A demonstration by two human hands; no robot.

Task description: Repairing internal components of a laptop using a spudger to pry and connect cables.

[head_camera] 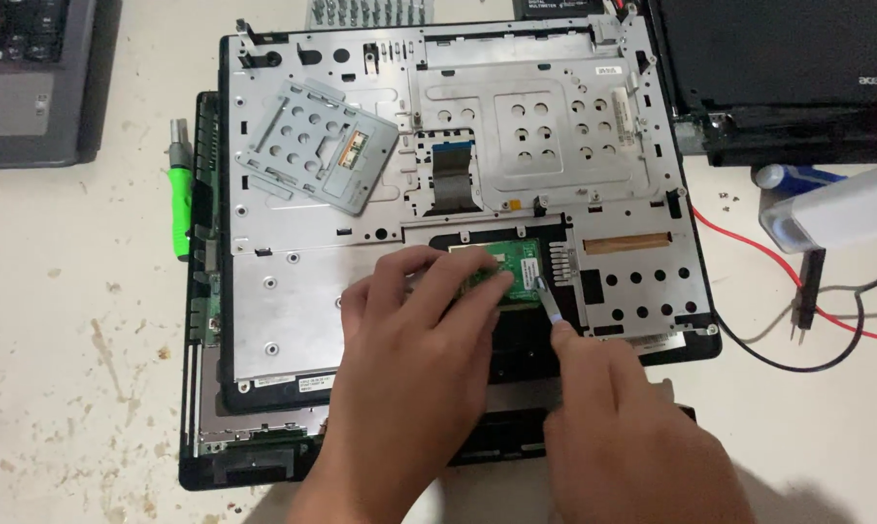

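The left hand [414, 330] presses fingertips on a small green circuit board [513, 271], grip released; the right hand [618, 412] grasps a thin tool [549, 304] touching it.

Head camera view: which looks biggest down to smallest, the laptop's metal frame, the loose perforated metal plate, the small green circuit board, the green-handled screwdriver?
1. Metal frame
2. Perforated metal plate
3. Green-handled screwdriver
4. Green circuit board, though the left hand covers part of it, so this last ranking is unsure.

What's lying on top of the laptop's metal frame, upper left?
A loose grey perforated metal bracket lies tilted on the laptop frame. Lower down, the left hand covers part of the small green circuit board; whatever sits beneath the hand is hidden.
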